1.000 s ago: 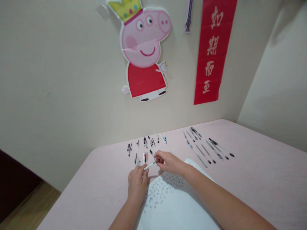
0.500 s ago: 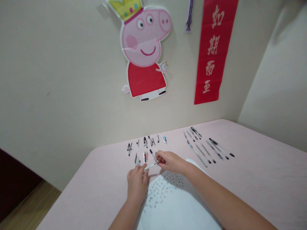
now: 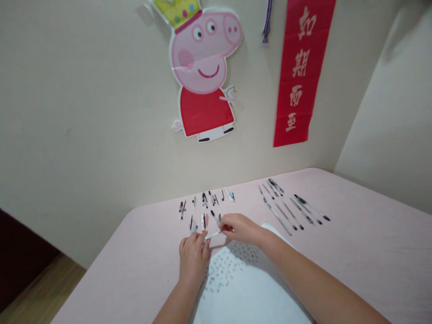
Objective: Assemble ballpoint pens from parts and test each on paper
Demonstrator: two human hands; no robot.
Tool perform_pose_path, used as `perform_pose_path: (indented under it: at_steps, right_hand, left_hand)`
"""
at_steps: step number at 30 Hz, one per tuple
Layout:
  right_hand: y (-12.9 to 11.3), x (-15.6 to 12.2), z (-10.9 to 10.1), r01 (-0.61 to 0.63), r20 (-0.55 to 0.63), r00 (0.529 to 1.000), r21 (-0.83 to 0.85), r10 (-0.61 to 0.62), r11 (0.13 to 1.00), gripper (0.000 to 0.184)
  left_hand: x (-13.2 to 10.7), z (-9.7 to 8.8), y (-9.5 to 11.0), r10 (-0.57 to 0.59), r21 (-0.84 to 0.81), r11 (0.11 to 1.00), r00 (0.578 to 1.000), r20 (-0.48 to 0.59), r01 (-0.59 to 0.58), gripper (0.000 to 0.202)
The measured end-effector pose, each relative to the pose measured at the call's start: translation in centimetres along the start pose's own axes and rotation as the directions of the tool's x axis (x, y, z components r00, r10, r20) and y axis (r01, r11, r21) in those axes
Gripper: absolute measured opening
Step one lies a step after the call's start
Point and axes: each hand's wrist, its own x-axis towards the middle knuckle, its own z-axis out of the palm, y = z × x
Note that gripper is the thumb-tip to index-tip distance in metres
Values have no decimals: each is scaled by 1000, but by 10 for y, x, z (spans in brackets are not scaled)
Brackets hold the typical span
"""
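A slim white pen lies level between my two hands. My left hand grips its left end between thumb and fingers, and my right hand pinches around its right tip. The fingers cover both ends of the pen. Just beyond my hands are disassembled pen parts: a dark-capped piece, a white piece with a dark stick on it and a small grey group. Under my forearms lies a large white sheet printed with small dark marks.
Several groups of black pen parts lie along the table's back edge. To the right, several whole pens rest in two rows on the pink tablecloth. The wall behind carries a pig cutout and a red banner.
My right fingers have closed over the pen's dark tip, which showed before. The pen has shifted very slightly; my left hand stays almost in place.
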Motion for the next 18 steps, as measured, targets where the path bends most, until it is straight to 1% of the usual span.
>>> perform_pose_path:
  at_steps: [3, 8, 14, 18]
  right_hand:
    - [0, 1, 3, 6, -9, 1000, 1, -6, 1000, 11]
    - [1, 1, 6, 15, -21, 1000, 15, -15, 1000, 12]
    - [-2, 1, 6, 6, -39, 999, 40, -5, 999, 11]
    - [-3, 0, 5, 2, -42, 999, 35, -1, 999, 14]
  left_hand:
    - [0, 0, 0, -1, -18, 1000, 1000, 10, 1, 31]
    - [0, -1, 1, -1, -37, 999, 1000, -2, 1, 31]
    - [0, -1, 1, 9, -56, 998, 1000, -9, -9, 30]
    - [0, -1, 1, 6, -50, 999, 1000, -1, -6, 30]
